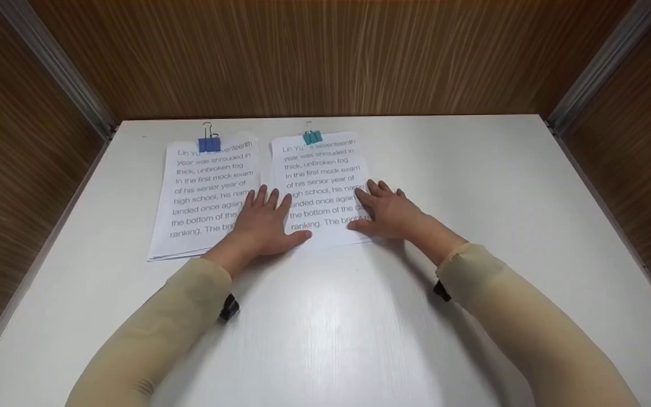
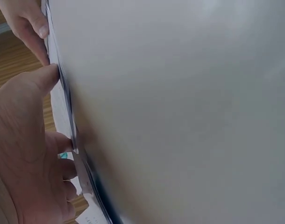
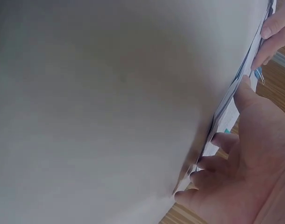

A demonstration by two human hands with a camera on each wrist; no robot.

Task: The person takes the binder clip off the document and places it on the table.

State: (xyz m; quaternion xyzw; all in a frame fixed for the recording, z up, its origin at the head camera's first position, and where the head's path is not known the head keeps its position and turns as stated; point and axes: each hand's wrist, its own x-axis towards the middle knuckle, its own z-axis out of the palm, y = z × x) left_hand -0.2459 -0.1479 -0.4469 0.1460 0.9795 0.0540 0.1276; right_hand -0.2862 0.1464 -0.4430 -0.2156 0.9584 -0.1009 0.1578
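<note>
Two stacks of printed paper lie side by side on the white table. The left stack (image 1: pixel 207 195) has a blue binder clip (image 1: pixel 209 144) at its top, and the right stack (image 1: pixel 322 181) a teal binder clip (image 1: pixel 313 137). With fingers spread, my left hand (image 1: pixel 263 226) lies over the gap between the stacks, its thumb at the right stack's lower left corner. My right hand (image 1: pixel 390 212) rests at the right stack's right edge, thumb over the lower corner. Both wrist views show the left hand (image 2: pixel 25 135) and right hand (image 3: pixel 254 149) low against the paper edges.
A white table (image 1: pixel 325 328) extends in front of and to the right of the stacks. Wood-grain panels (image 1: pixel 325 56) enclose the back and both sides, with metal strips (image 1: pixel 602 53) at the corners. A black wrist device (image 1: pixel 229 308) shows beneath the left sleeve.
</note>
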